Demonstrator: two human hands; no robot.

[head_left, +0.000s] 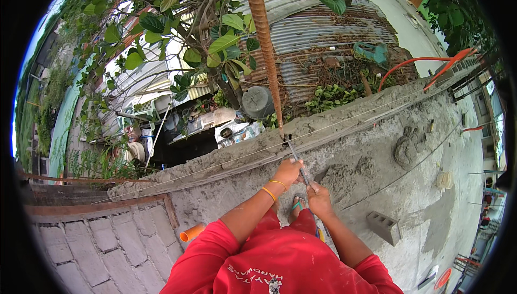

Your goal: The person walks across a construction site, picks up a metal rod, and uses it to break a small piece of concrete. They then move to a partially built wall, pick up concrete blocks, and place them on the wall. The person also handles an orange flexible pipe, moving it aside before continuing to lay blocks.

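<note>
Both my hands are closed around a grey metal bar (302, 173). My left hand (289, 172) grips it higher up, nearer the wall, with yellow bands on the wrist. Just below, my right hand (319, 199) is wrapped round the same bar. The bar's dark far end (287, 139) meets the foot of a rusty ribbed rebar (266, 51), which rises from the top of a rough mortared wall (344, 115). Whether that end hooks round the rebar or only touches it, I cannot tell.
A thin string (226, 161) runs along the wall top. Mortar heaps (406, 147) and a hollow block (384, 227) are on the grey floor to the right. An orange pipe (192, 232) lies at the left, by a block surface (102, 240). Rusty corrugated roofing (328, 30) and branches stand beyond.
</note>
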